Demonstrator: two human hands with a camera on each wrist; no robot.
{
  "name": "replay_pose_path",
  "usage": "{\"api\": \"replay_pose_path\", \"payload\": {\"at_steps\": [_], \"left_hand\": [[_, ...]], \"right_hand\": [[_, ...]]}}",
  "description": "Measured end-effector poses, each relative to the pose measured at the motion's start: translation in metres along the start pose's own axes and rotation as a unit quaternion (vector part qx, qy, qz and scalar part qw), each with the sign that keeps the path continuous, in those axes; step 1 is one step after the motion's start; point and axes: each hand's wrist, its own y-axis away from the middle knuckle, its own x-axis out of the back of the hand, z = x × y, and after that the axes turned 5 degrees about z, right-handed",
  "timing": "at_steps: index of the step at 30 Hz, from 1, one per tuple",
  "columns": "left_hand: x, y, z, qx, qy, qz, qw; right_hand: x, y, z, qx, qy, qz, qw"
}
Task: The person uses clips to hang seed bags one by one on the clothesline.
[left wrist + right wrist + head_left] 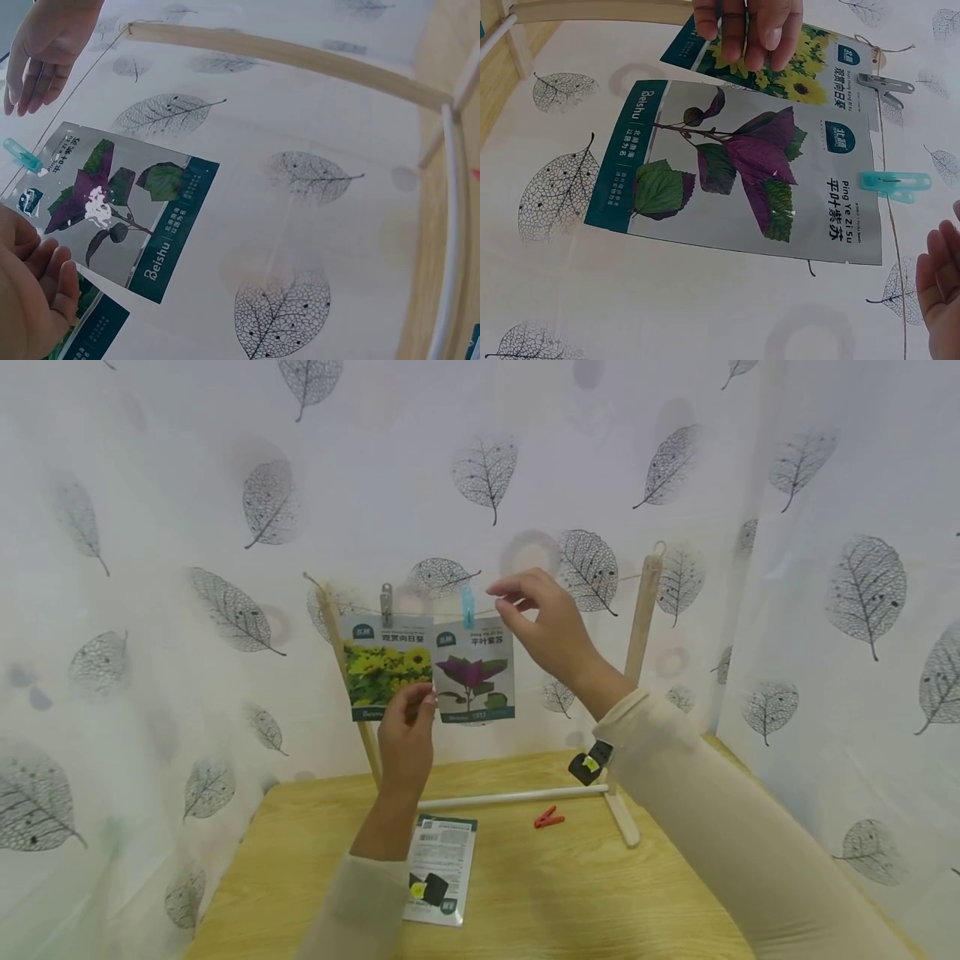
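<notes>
Two seed packets hang side by side from a string [900,285]. The left one, a sunflower packet [386,672], is held by a grey clothespin [386,604]. A blue clothespin [468,607] clips the top of the purple-leaf packet [742,165] to the string. My left hand [407,747] is at the lower facing edges of the packets, its fingers loosely bent; in the right wrist view they overlap the sunflower packet, and contact is unclear. Just right of the blue clothespin is my right hand [551,622], fingers relaxed and apart from it, with nothing between them.
A wooden frame [643,618] carries the string, with a white bar [517,796] across its base. On the wood-grain table [300,843] lie a red clothespin [550,817] and another packet [453,843], back side up, partly covered by the left arm. A leaf-print curtain [390,468] surrounds the table.
</notes>
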Motion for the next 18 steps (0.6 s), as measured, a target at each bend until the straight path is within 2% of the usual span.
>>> {"api": "replay_pose_path", "payload": {"at_steps": [18], "left_hand": [[0.004, 0.009, -0.001, -0.014, -0.013, -0.008, 0.9998]], "right_hand": [[0.005, 0.018, 0.015, -0.006, -0.019, 0.016, 1.0]]}}
